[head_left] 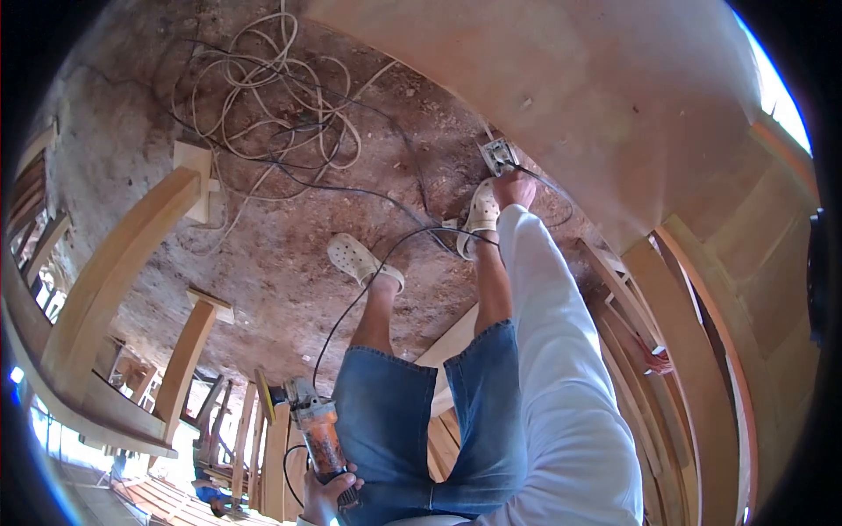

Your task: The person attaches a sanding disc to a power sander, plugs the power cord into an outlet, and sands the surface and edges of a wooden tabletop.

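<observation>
My left hand (326,496) is wrapped round the orange body of an angle grinder (321,438), held beside my left thigh. The grinder's yellowish disc (265,394) faces left, and a black cord loops up from it. My right arm reaches far down past my knee. At its end my right hand (516,188) closes on the near edge of a small metal-faced power socket box (500,156), close to my shoe (482,210). A dark cord runs from the box to the right. My right fingertips are partly hidden.
Coiled pale cable (263,88) and black cord (351,188) lie across the dirt floor. A large wooden panel (596,96) fills the upper right. Wooden frame legs (123,263) stand left, curved boards (693,351) right. Another person in blue (210,495) appears at lower left.
</observation>
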`<state>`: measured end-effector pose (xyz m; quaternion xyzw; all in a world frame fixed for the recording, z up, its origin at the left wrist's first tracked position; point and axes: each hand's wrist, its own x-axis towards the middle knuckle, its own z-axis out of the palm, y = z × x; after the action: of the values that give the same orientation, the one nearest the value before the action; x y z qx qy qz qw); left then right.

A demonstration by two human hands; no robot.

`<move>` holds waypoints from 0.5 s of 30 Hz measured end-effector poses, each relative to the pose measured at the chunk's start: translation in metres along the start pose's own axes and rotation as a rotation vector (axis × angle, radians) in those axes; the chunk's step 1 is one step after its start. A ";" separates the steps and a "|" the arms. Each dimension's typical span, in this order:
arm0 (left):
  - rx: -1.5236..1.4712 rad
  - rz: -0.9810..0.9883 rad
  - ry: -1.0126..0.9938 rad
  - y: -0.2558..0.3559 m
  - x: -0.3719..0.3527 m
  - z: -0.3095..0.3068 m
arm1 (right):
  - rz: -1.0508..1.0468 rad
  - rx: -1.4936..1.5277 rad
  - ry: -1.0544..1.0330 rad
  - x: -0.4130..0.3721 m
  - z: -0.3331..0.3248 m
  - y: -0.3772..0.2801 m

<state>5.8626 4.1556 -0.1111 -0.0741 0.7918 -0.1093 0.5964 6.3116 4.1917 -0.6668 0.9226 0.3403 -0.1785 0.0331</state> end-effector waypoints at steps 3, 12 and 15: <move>0.027 -0.007 -0.003 0.008 -0.004 0.004 | 0.110 0.071 -0.128 -0.001 -0.005 -0.002; 0.046 0.028 -0.122 0.010 -0.005 -0.007 | 0.131 -0.001 -0.345 -0.051 -0.129 -0.021; 0.011 0.084 -0.155 -0.001 0.004 -0.015 | 0.129 -0.149 -0.381 -0.020 -0.089 0.028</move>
<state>5.8472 4.1549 -0.1108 -0.0457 0.7451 -0.0827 0.6603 6.3427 4.1744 -0.5788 0.8871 0.2802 -0.3216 0.1765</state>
